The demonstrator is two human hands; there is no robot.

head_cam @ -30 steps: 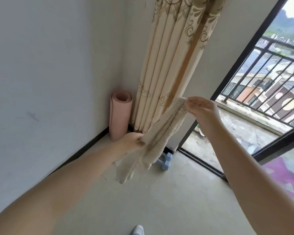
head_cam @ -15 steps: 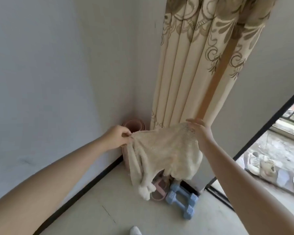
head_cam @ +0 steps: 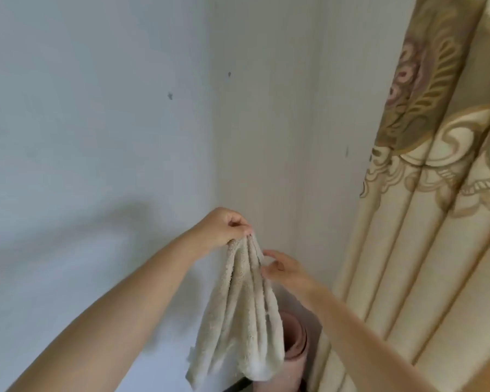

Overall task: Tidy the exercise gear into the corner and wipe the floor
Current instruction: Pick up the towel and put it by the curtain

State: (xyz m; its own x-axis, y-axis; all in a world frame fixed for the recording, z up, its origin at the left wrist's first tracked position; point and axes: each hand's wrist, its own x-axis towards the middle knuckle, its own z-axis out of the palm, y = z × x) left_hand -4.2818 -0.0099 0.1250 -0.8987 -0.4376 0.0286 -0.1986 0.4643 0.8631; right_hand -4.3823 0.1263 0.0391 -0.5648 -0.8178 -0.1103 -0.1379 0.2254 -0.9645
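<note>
A beige towel [head_cam: 238,315] hangs gathered in long folds in front of the room corner. My left hand [head_cam: 224,230] grips its bunched top edge from above. Just below and to the right, my right hand [head_cam: 283,267] pinches the towel's right fold between thumb and forefinger. A pink rolled exercise mat [head_cam: 297,343] stands upright in the corner behind the towel, which hides part of it. The dumbbells and the floor are out of view.
White walls [head_cam: 96,137] meet in the corner straight ahead. A beige patterned curtain [head_cam: 436,236] hangs at the right, close beside the mat and my right forearm.
The towel, held spread between both hands, is now gathered into one bunch under my left hand. My right hand came in beside it. The view tilted up, losing the floor and dumbbells.
</note>
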